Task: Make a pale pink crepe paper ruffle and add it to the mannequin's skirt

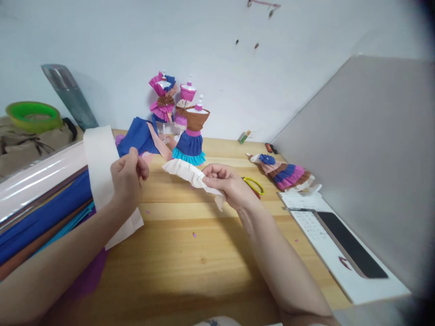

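My right hand [226, 183] pinches a gathered strip of white crepe paper [185, 172] between thumb and fingers, above the table. One side of the strip is ruffled, and a loose end hangs below the hand. My left hand [127, 176] is raised to the left of it, apart from the strip, fingers curled and nothing visible in them. Beneath that hand a wide white paper band [102, 149] drapes over rolled papers. Just beyond the strip stands a small mannequin [193, 131] in a brown top and a blue skirt with a turquoise ruffle.
Two more dressed mannequins [163, 97] stand against the wall. Yellow-handled scissors [254, 184] lie beyond my right hand. A ruffled paper dress [283, 174] and a white board [340, 253] are at right. Rolled papers [47, 208], green tape [34, 117] and a bottle [70, 97] occupy the left.
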The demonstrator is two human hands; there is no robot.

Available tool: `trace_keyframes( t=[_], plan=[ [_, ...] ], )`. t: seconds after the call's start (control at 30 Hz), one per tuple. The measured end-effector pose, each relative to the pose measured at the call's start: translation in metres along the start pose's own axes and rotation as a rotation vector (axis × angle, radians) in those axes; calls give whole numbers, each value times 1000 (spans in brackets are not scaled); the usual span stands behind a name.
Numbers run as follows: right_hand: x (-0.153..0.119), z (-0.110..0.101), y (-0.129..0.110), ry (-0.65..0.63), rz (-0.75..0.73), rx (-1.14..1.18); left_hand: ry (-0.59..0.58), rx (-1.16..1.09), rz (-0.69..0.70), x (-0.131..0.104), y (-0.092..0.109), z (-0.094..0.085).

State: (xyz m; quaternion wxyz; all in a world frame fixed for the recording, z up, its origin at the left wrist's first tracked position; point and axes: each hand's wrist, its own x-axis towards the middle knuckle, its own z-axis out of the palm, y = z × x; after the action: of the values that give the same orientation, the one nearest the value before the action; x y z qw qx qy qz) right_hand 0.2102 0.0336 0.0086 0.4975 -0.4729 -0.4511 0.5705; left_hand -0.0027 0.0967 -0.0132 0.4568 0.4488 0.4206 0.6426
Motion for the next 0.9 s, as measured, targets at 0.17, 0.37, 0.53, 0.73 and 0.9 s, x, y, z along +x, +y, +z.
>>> trace_keyframes(
  t=[0.17,0.37,0.53,0.73,0.9],
  plan=[
    [-1,7,1,32,-31,-51,-239,-84,-247,-44,-13,17],
    [-4,11,5,-55,-44,-225,-594,-114,-525,-64,-2,23],
    [-5,10,5,-27,-88,-352,-523,42,-375,-63,4,17],
    [-3,7,8,58,-154,-488,-529,87,-391,-64,-2,18],
    [-3,9,9,47,-150,-506,-467,-221,-661,-59,-3,22]
  ],
)
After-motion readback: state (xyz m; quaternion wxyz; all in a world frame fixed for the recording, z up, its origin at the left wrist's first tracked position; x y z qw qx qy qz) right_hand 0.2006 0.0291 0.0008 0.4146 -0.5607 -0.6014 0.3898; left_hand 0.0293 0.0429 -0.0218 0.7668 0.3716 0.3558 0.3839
